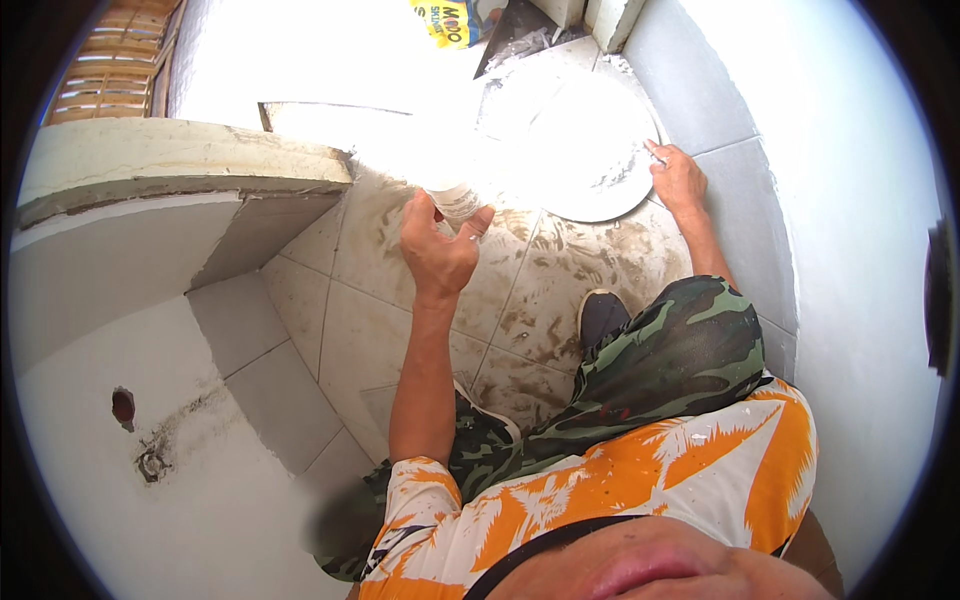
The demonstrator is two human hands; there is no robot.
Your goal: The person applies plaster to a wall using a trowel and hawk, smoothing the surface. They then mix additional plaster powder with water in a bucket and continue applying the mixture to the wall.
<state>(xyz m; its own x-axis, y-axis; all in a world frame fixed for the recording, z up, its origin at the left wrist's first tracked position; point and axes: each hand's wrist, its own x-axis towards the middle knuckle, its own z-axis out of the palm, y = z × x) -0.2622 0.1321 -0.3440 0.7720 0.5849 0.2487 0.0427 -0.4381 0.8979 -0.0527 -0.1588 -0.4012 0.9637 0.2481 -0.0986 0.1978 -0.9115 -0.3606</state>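
Note:
My left hand [438,248] is closed around a clear, ribbed plastic cup or jar [459,203], held above the tiled floor. Glare washes out the upper part of that container, so its contents cannot be made out. To the right lies a round, shallow white basin [603,214], with whitish, powdery or pasty matter in it, largely lost in bright light. My right hand [681,182] is at the basin's right rim, its index finger reaching over the edge and the other fingers curled. It appears to grip the rim.
Brown and whitish smears mark the floor tiles [480,290]. A yellow and blue bag [447,22] stands at the far side. Grey tiled wall [700,90] runs along the right. At left, a concrete ledge [180,160] juts out above a wall with a hole [123,405].

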